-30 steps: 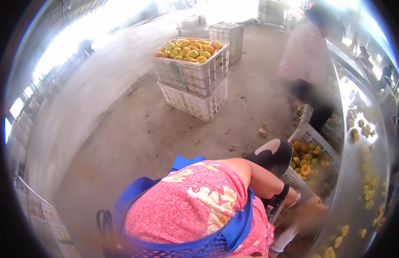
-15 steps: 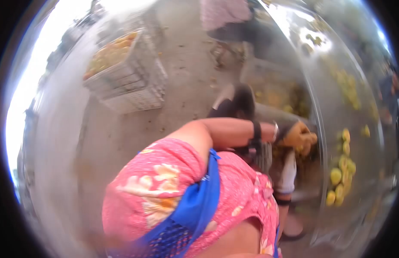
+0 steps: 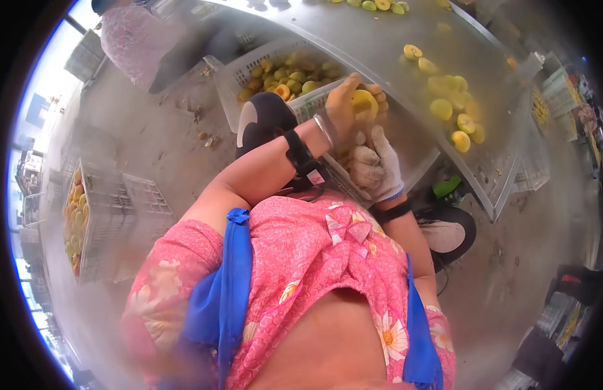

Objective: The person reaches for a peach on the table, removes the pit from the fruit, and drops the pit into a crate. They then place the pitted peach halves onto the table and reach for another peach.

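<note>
My left hand (image 3: 353,107), with a silver bracelet and a black wrist strap, grips a yellow peach half (image 3: 364,103) above the edge of a crate. Just below it is my right hand (image 3: 376,168) in a white knit glove, fingers curled and thumb raised toward the fruit. Whether something lies inside those curled fingers is hidden. In front of my left hand, a white crate (image 3: 233,107) contains green and yellow peaches (image 3: 295,77). More cut peach halves (image 3: 454,97) lie in a loose row on the metal table (image 3: 405,71) to the right.
Stacked crates (image 3: 109,214) with peaches stand at the left on the floor. Another person (image 3: 135,42) in a pink top sits at the upper left. The metal table's corner (image 3: 493,211) juts out near my right knee (image 3: 448,234). More crates (image 3: 562,94) stand at the far right.
The view has swung to the right and sharpened. My gloved right hand and the peach half in my left hand now show clearly; the crate of peaches is in fuller view.
</note>
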`<state>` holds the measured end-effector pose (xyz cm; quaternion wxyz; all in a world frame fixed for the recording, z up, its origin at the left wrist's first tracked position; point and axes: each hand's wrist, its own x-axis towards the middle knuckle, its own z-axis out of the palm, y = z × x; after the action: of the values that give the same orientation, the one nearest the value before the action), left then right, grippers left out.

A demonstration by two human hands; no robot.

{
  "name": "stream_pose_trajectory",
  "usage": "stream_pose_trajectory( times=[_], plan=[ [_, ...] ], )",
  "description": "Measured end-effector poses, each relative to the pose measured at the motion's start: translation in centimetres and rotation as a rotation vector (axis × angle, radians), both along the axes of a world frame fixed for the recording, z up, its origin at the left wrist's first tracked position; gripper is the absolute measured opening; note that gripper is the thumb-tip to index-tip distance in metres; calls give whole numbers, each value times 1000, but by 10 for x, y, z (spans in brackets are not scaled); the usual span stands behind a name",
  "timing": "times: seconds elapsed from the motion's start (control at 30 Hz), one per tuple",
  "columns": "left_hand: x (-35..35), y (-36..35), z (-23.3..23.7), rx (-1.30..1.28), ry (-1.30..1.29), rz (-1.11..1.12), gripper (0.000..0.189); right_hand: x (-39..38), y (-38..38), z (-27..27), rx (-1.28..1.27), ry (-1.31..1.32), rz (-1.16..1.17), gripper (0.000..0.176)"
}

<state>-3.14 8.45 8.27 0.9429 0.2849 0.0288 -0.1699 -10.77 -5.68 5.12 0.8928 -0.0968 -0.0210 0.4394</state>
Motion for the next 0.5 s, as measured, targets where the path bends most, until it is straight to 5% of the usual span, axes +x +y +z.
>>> stream_pose_trajectory(
  times=[0.2,0.27,0.4,0.5],
  plan=[
    [59,74,-10,435,-206,250,46,0,-23,-14,-103,92,-373,41],
    [87,106,-12,991,-371,359,44,-3,-27,-10,-243,132,-518,40],
    [114,90,31,1685,-620,278,41,0,-32,-13,-348,194,-534,35],
    [159,31,41,1771,-630,122,48,5,-36,-21,-333,167,-495,37]
  ],
)
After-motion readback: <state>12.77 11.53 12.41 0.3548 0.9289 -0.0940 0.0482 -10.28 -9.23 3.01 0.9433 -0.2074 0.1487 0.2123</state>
